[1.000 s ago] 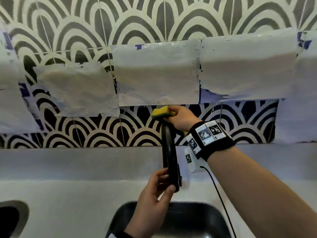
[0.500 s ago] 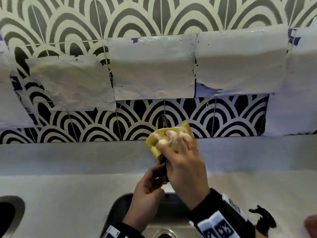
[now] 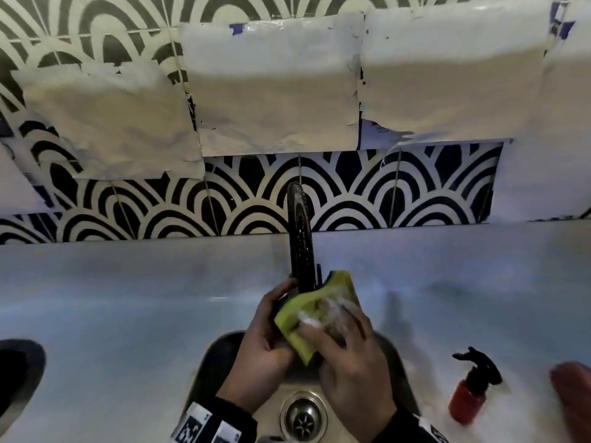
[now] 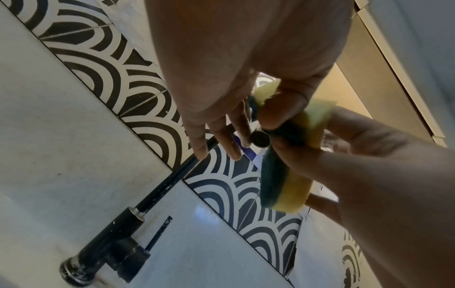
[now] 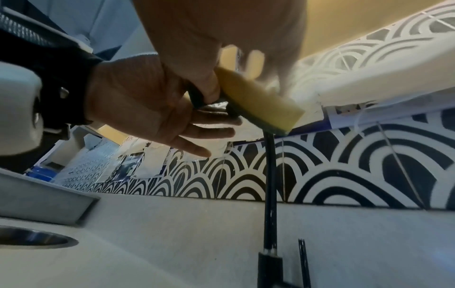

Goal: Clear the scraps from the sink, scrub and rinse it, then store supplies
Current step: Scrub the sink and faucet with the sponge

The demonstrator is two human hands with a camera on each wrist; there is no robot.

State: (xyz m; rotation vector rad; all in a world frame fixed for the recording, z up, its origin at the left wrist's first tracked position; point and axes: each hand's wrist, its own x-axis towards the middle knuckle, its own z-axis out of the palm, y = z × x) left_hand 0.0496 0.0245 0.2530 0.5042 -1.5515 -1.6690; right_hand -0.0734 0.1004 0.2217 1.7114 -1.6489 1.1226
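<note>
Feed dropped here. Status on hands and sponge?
Right hand grips yellow-green sponge on black faucet spout. Left hand steadies spout. Nothing blocking.

Yellow-green sponge (image 3: 315, 314) folded around black faucet (image 3: 300, 241) spout end, frame centre; steel sink (image 3: 220, 359) below.

Black-and-white scalloped tiles (image 3: 351, 193) lined the wall; white paper sheets (image 3: 271, 84) were taped across them — edges torn; a pale counter (image 3: 128, 298) ran below.
</note>
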